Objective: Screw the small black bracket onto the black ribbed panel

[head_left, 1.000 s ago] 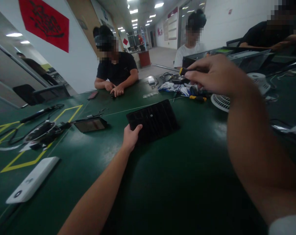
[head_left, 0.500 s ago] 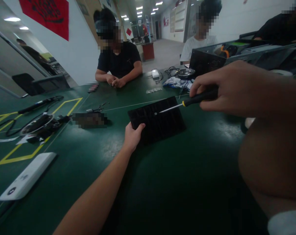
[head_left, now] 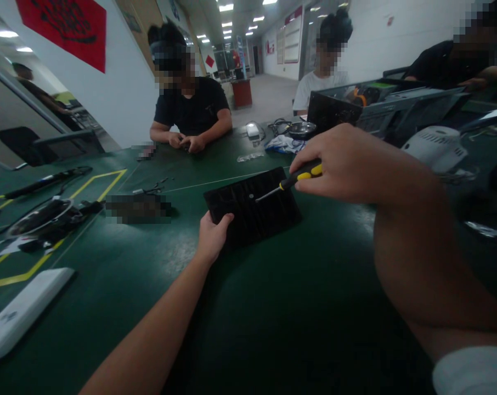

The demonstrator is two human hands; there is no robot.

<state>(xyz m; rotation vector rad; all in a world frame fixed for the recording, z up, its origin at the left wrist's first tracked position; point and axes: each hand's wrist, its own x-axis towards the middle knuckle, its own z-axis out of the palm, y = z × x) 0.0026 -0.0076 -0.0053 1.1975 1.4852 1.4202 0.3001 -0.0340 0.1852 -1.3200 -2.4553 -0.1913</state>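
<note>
My left hand (head_left: 214, 233) grips the near left corner of a black rectangular panel (head_left: 269, 206), its thumb on the upper face and its other fingers mostly hidden beneath. Near the middle of the panel shows a small round silvery spot (head_left: 251, 196), perhaps a screw head. My right hand (head_left: 334, 162) is closed around the black and yellow handle of a screwdriver (head_left: 301, 174). The screwdriver slants down to the left, and its tip lies over the panel just right of the silvery spot. Whether the tip touches the panel I cannot tell.
On the green table (head_left: 182, 307) a white oblong device (head_left: 30, 310) lies at left, near cables (head_left: 38, 222) and yellow tape lines. An open metal case (head_left: 396, 104) and a grey-white vented device (head_left: 435, 148) stand at right. A person (head_left: 191, 112) sits opposite; others are farther right.
My right hand has rolled and shifted, showing more of the yellow on the handle. The screwdriver tip has moved a little off the silvery spot. The whole view has swung slightly right.
</note>
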